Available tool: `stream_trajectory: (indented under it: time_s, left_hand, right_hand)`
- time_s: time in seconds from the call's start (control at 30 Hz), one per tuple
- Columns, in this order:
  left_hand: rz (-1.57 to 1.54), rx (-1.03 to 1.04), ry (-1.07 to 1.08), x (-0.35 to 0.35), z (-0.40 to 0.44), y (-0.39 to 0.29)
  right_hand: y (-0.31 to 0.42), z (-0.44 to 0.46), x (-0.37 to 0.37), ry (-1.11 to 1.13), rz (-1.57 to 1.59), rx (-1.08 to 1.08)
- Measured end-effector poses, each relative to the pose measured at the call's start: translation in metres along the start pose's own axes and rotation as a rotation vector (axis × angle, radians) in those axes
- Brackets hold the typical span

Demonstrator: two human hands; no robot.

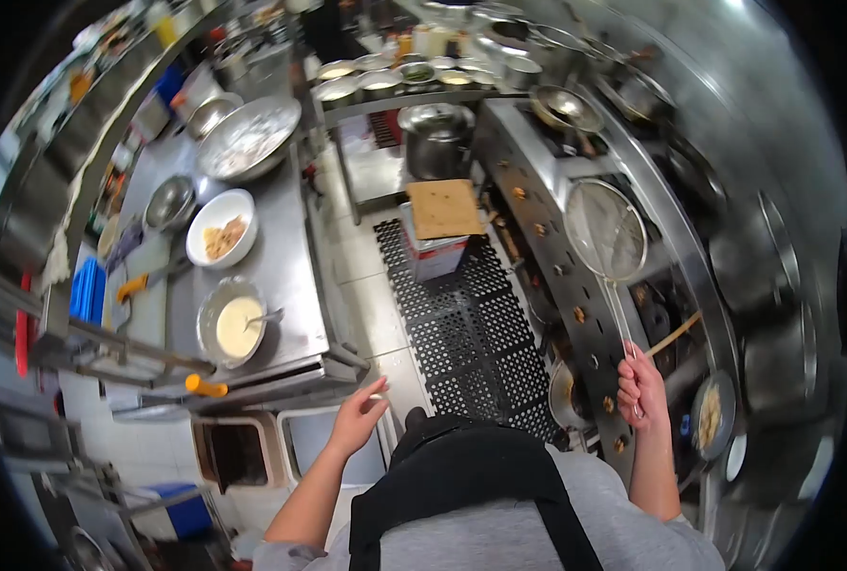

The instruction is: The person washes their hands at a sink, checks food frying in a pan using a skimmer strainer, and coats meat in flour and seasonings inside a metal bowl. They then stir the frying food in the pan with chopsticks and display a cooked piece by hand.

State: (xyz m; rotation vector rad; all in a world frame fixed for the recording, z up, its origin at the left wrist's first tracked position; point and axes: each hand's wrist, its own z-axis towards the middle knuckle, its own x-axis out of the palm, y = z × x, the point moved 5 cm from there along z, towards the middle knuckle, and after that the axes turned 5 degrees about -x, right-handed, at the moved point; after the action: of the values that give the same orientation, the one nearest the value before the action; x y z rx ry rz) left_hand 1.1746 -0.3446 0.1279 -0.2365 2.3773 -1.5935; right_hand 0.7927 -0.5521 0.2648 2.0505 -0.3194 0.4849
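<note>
My right hand [640,385] is wrapped round the long handle of a round wire-mesh strainer [606,228], whose basket is over the stove. A wooden stick or handle [675,333] lies just past that hand, and a pan with pale pieces of food [713,414] is to its right. My left hand [359,416] is in the air with its fingers apart and holds nothing. Nearest to it are a bin with a pale inside [333,438] and the corner of the steel table [300,314]. On that table is a bowl of creamy yellow batter [236,324] with a utensil in it.
A white bowl with pale food [222,228] and a large floury basin [249,138] stand further along the table. A cardboard-topped box [442,209] sits on the black perforated mat [471,333]. A large pot [437,138] stands behind it; the stove [552,238] runs along the right.
</note>
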Motion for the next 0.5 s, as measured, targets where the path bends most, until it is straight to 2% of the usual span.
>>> stream_trajectory:
  time_s: [0.03, 0.1, 0.17, 0.23, 0.33, 0.5]
  left_hand:
    - [0.303, -0.01, -0.026, -0.001, 0.002, 0.024]
    - [0.598, 0.124, -0.044, 0.006, -0.006, 0.057]
    - [0.763, 0.096, -0.003, 0.014, -0.021, 0.097]
    - [0.598, -0.095, 0.055, 0.016, -0.036, 0.159]
    - [0.887, -0.239, 0.156, 0.017, -0.061, 0.208]
    - [1.111, -0.408, 0.277, 0.033, -0.048, 0.216]
  right_hand:
    - [0.003, -0.012, -0.007, 0.015, -0.026, -0.012]
    - [0.011, -0.038, -0.028, 0.015, -0.051, -0.038]
    - [0.022, -0.065, -0.052, 0.012, -0.04, -0.069]
    - [0.032, -0.096, -0.08, 0.024, -0.028, -0.097]
    - [0.043, -0.145, -0.139, 0.003, -0.043, -0.147]
    - [0.045, -0.226, -0.253, -0.108, 0.006, -0.247]
